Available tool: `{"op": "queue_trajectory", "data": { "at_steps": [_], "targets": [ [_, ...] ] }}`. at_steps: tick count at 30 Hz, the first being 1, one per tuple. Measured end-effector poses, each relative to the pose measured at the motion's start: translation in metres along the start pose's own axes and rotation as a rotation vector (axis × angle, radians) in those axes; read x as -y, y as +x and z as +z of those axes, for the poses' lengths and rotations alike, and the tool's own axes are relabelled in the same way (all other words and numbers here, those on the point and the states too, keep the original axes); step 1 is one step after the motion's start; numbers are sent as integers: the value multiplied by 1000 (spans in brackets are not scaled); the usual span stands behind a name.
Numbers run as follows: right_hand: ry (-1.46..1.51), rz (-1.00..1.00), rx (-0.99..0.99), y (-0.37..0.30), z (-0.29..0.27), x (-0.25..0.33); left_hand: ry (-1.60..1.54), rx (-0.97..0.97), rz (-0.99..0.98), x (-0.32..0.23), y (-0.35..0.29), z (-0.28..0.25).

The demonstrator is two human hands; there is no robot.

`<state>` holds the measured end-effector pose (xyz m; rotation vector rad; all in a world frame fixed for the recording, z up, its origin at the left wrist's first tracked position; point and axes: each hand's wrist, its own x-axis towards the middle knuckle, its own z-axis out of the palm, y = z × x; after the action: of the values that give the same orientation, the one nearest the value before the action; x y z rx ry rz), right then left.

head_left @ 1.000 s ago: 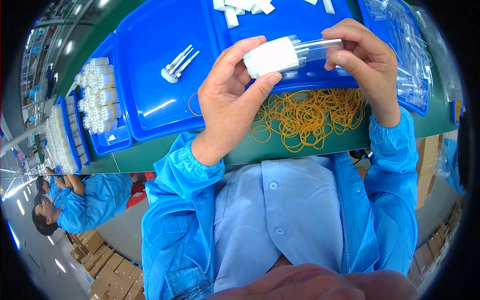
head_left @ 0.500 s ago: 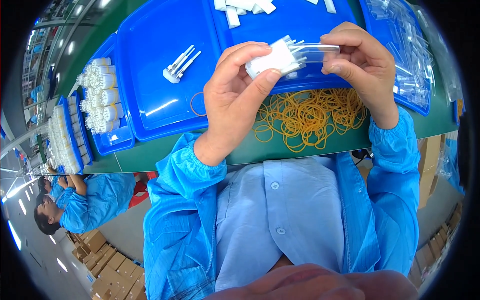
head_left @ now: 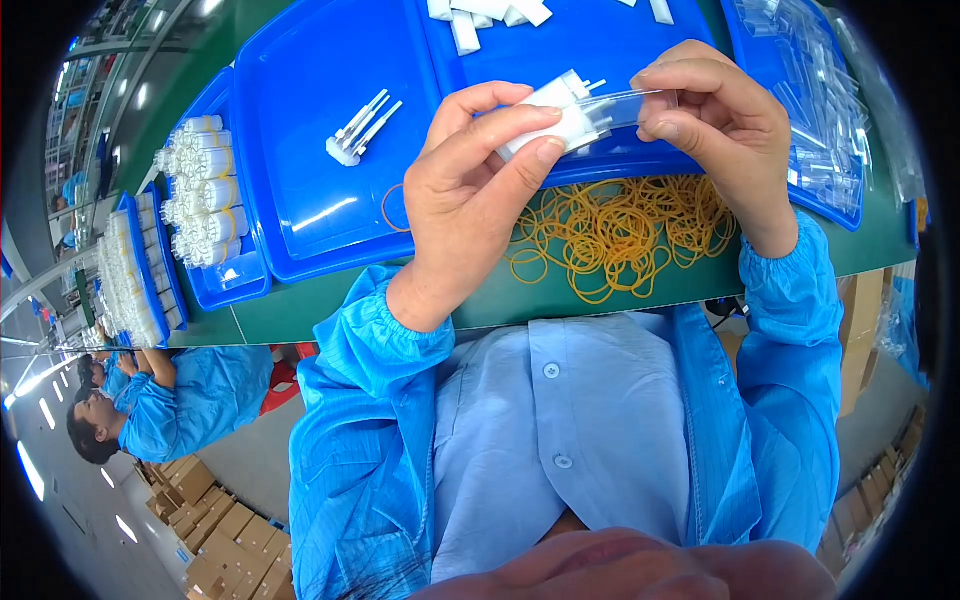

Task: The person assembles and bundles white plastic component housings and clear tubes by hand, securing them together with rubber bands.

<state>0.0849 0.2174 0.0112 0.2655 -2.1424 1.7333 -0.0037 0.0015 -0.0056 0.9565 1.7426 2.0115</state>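
My left hand (head_left: 465, 190) grips a bundle of white, flat-sided pieces (head_left: 574, 128) between thumb and fingers; thin rods and clear edges stick out of its right end. Pinched in my right hand (head_left: 725, 135) is a clear plastic strip or sleeve (head_left: 622, 104). Its left end lies along the bundle near my left fingertips; whether it goes inside or only over the surface I cannot tell. Just below both hands lies a loose heap of yellow rubber bands (head_left: 620, 235).
A blue tray (head_left: 290, 200) on the left bears a small white piece with several rods (head_left: 350, 138). White pieces (head_left: 465, 32) lie in the tray behind my hands. Clear plastic strips (head_left: 815, 125) fill the right tray; banded bundles (head_left: 210, 185) stand far left. A co-worker (head_left: 180, 405) sits at left.
The clear strip has tilted, and its left end now overlaps the bundle further. My left fingers have shifted forward over the bundle; my right hand has moved slightly left.
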Motion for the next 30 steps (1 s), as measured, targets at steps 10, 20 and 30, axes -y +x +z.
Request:
{"op": "queue_trajectory", "data": {
  "at_steps": [10,20,30],
  "targets": [
    [137,79,-78,-2,3,-3,66,3,-34,0,-1,1],
    [-163,-69,-146,4,17,-2,-253,-51,-196,-1,-2,12],
    [-714,-321,-93,21,54,32,-506,-136,-348,-6,-1,11]
  ]
}}
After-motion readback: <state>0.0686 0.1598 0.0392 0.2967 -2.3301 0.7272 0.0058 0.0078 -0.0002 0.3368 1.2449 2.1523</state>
